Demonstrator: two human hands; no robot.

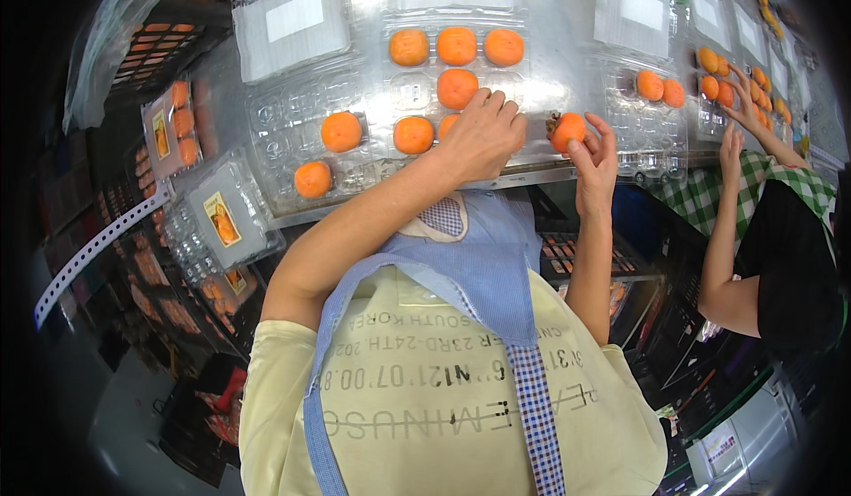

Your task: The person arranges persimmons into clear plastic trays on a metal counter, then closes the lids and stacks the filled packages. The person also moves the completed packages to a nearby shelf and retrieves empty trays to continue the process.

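My right hand (595,157) holds an orange persimmon (568,130) between thumb and fingers, its dark calyx facing left, beyond the table's front edge. My left hand (488,130) reaches across over the right side of a clear plastic clamshell tray (412,90), fingers curled down; what lies under them is hidden. That tray holds three persimmons (457,46) in its back row, one persimmon (457,89) in the middle, one persimmon (413,135) at the front left and a persimmon (447,125) partly behind my left hand. The tray to its left holds two persimmons (341,131).
Another clear tray (645,130) with two persimmons stands at right. Further right, a co-worker's hand (744,100) touches persimmons in a tray. Closed packs (223,217) stand at left, beside black crates (156,47) of fruit. The metal table's front edge (545,175) runs before me.
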